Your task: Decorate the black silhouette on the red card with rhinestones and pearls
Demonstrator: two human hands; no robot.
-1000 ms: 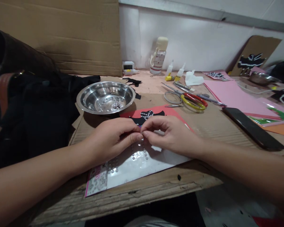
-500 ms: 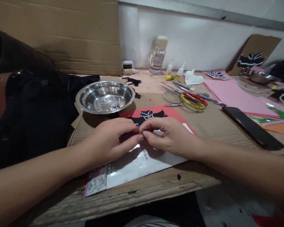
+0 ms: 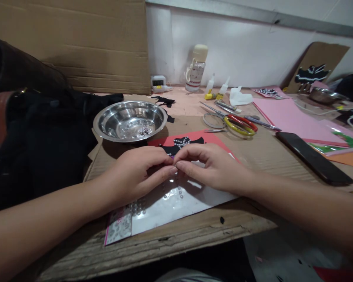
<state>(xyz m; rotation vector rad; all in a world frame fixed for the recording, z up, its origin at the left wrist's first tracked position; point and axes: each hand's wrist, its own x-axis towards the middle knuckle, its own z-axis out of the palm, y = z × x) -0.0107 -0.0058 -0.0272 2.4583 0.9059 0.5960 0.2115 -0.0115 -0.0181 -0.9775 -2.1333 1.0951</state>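
Note:
My left hand (image 3: 144, 168) and my right hand (image 3: 204, 166) meet fingertip to fingertip, each in a pinch; what lies between the fingertips is too small to make out. Beneath them is a clear packet with pearl beads (image 3: 138, 207) on a white sheet (image 3: 164, 211). Just beyond my fingers, a black cut-out with pearls (image 3: 182, 143) rests on red paper (image 3: 220, 143), partly hidden by my hands. Behind my left hand stands a steel bowl (image 3: 108, 133) with small beads (image 3: 145, 130) inside.
Scissors (image 3: 241, 125) and pens lie behind my right hand, with a black phone (image 3: 313, 156) to the right. Glue bottles (image 3: 222, 90) and a drinking bottle (image 3: 196, 68) stand near the wall. Dark fabric (image 3: 41, 145) covers the left; pink paper (image 3: 294, 117) lies back right.
Both hands keep their pinch, fingertips together. My right hand has shifted very slightly; more beads in the packet show below my left hand.

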